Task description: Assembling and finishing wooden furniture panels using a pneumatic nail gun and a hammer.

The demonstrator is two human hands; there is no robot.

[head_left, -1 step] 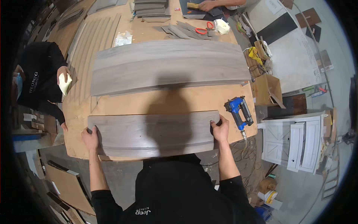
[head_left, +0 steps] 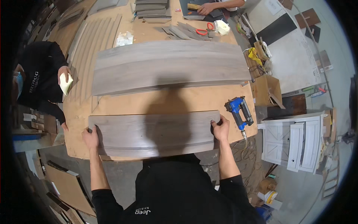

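A grey wood-grain panel [head_left: 123,132] with a grooved line along its near side lies across the front of the workbench. My left hand [head_left: 90,137] grips its left end, thumb on top and fingers at the edge. At the opposite end my right hand [head_left: 220,129] holds the panel the same way. A blue pneumatic nail gun [head_left: 235,108] rests on the bench just right of my right hand, its hose dropping over the edge. Beyond the panel lies a larger stack of grey boards [head_left: 130,63]. My shadow falls over both.
At the left, a person in black [head_left: 41,74] holds a pale cloth [head_left: 65,84] over long grey strips [head_left: 87,56]. Another person's hand [head_left: 205,8] works at the far edge. Red-handled scissors [head_left: 201,31] lie by scrap pieces. White cabinet parts [head_left: 291,140] stand right of the bench.
The view has shifted very slightly. Both hands keep their grip on the panel, which stays essentially in place.
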